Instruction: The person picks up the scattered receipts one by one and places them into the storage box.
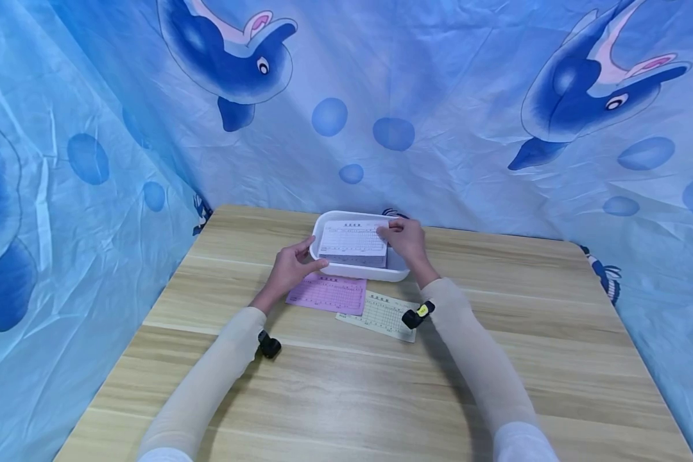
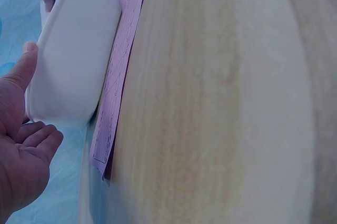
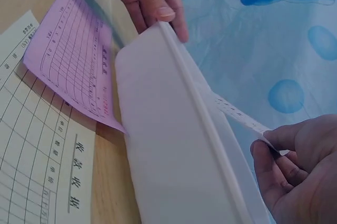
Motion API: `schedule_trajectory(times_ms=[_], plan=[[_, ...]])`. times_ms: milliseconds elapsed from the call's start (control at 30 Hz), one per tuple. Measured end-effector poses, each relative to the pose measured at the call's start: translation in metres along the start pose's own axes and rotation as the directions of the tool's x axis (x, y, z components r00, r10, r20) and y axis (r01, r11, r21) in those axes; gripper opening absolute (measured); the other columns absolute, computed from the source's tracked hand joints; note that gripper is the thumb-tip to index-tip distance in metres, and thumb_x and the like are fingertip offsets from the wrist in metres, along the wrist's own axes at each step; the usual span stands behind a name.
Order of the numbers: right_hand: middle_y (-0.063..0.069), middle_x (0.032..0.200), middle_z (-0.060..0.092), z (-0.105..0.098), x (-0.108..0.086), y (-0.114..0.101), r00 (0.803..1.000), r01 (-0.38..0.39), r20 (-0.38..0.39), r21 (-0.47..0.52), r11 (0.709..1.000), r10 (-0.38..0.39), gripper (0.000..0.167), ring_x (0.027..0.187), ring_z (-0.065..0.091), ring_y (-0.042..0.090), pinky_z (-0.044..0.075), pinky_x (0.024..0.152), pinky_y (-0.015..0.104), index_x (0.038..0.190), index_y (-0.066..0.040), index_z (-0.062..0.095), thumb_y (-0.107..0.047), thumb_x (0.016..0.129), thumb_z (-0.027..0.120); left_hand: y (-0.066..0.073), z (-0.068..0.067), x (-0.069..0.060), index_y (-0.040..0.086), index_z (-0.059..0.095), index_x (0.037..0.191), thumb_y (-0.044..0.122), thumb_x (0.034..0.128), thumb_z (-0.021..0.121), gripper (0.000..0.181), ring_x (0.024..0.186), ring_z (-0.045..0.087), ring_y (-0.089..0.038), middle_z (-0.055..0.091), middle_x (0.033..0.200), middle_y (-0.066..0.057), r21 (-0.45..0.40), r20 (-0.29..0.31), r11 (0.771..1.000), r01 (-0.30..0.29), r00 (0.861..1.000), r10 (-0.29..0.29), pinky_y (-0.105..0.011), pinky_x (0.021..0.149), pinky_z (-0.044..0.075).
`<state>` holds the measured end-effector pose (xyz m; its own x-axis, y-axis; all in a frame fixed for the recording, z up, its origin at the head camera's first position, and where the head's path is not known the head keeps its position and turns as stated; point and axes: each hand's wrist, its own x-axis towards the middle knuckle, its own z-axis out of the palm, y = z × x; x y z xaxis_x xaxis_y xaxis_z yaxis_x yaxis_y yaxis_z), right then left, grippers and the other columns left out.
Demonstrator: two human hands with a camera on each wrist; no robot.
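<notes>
A white plastic tray [image 1: 389, 275] stands toward the back of the table. My left hand [image 1: 289, 268] grips its left end, thumb on the front rim and fingers around the outside. Between thumb and fingers, my right hand [image 1: 405, 240] pinches the right edge of a white receipt form [image 1: 352, 239], printed with a grid. That form lies over a stack of paper [image 1: 355, 260] inside the tray. In the right wrist view, the form's edge [image 3: 239, 112] rises above the rim to my right fingertips. The tray wall hides the rest of it there.
A pink receipt form [image 1: 326, 296] lies just in front of the tray, its corner overlapping a pale yellow-green form [image 1: 384, 316]. The wooden table [image 1: 335, 398] extends toward me. Behind it hangs a blue curtain [image 1: 450, 173] with dolphin prints.
</notes>
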<state>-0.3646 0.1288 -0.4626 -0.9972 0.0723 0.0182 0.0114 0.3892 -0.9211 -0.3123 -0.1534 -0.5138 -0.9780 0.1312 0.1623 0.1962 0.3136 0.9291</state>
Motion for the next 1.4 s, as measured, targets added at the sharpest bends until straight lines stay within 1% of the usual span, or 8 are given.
schedule_trajectory(times_ms=[133,233,633,833,967,1133,1267,1400], plan=[[0.014,0.097,0.077,0.005,0.001,0.001,1.000,0.022,-0.005,-0.061,0.998,-0.023,0.023,0.075,0.068,0.017,0.056,0.064,0.028,0.105,-0.004,0.078,-0.022,0.090,0.079,0.001,0.000,0.000,0.000,0.045,0.151,0.029,0.0841,0.086,0.084,0.140,0.050,-0.030,0.043,0.158,-0.015,0.010,-0.001,1.000,-0.004,1.000,0.004,-0.036,0.112,0.046],[0.014,0.097,0.077,0.008,0.001,0.001,1.000,0.027,0.005,-0.080,0.996,-0.027,0.023,0.075,0.067,0.016,0.053,0.062,0.025,0.104,-0.003,0.078,-0.022,0.090,0.079,0.001,0.000,0.000,0.000,0.045,0.151,0.030,0.0835,0.087,0.085,0.140,0.050,-0.030,0.043,0.158,-0.015,0.012,-0.004,1.000,0.000,1.000,0.000,-0.035,0.113,0.046],[0.015,0.103,0.076,0.012,0.006,0.004,0.997,-0.001,0.074,-0.111,0.994,0.009,0.029,0.074,0.071,0.018,0.060,0.066,0.027,0.111,-0.001,0.077,-0.024,0.093,0.078,0.002,0.000,0.001,0.000,0.045,0.151,0.031,0.0840,0.086,0.084,0.140,0.049,-0.032,0.045,0.156,-0.016,0.022,-0.012,1.000,0.007,1.000,-0.007,-0.037,0.113,0.046],[0.018,0.102,0.077,0.011,0.007,0.004,0.994,-0.021,0.102,-0.046,0.999,0.026,0.027,0.078,0.075,0.023,0.064,0.072,0.034,0.110,0.000,0.076,-0.022,0.093,0.077,0.003,0.001,0.001,0.000,0.045,0.151,0.031,0.0842,0.086,0.084,0.140,0.049,-0.032,0.045,0.156,-0.016,0.025,-0.014,1.000,0.006,1.000,-0.005,-0.037,0.113,0.046],[0.020,0.104,0.076,0.005,0.007,0.001,0.992,-0.019,0.122,0.019,1.000,0.016,0.026,0.079,0.076,0.023,0.064,0.081,0.042,0.110,0.001,0.075,-0.019,0.094,0.076,0.003,0.001,0.002,-0.001,0.045,0.150,0.030,0.0844,0.086,0.083,0.140,0.050,-0.031,0.045,0.156,-0.016,0.031,-0.014,1.000,0.005,1.000,-0.005,-0.037,0.113,0.046],[0.021,0.108,0.074,-0.008,0.003,-0.008,0.990,0.001,0.141,0.081,0.997,-0.012,0.027,0.084,0.075,0.024,0.063,0.087,0.044,0.114,0.003,0.073,-0.017,0.095,0.075,0.003,0.002,0.003,0.000,0.045,0.151,0.031,0.0839,0.086,0.084,0.140,0.050,-0.032,0.046,0.155,-0.016,0.036,-0.011,0.999,0.011,1.000,-0.011,-0.037,0.113,0.046],[0.026,0.110,0.073,-0.021,-0.007,-0.018,0.986,0.057,0.150,0.085,0.995,-0.069,0.028,0.094,0.074,0.038,0.063,0.087,0.046,0.115,0.004,0.072,-0.017,0.096,0.074,0.002,0.002,0.003,0.000,0.045,0.151,0.033,0.0830,0.086,0.086,0.140,0.050,-0.031,0.045,0.156,-0.015,0.033,-0.009,0.999,0.015,1.000,-0.015,-0.038,0.113,0.046],[0.026,0.109,0.073,-0.032,-0.018,-0.026,0.978,0.122,0.159,0.071,0.990,-0.132,0.029,0.091,0.074,0.038,0.064,0.081,0.039,0.116,0.004,0.073,-0.018,0.096,0.074,0.000,0.001,0.003,0.001,0.045,0.151,0.035,0.0821,0.086,0.087,0.140,0.050,-0.031,0.045,0.156,-0.015,0.034,-0.011,0.999,0.013,1.000,-0.013,-0.038,0.113,0.046]])
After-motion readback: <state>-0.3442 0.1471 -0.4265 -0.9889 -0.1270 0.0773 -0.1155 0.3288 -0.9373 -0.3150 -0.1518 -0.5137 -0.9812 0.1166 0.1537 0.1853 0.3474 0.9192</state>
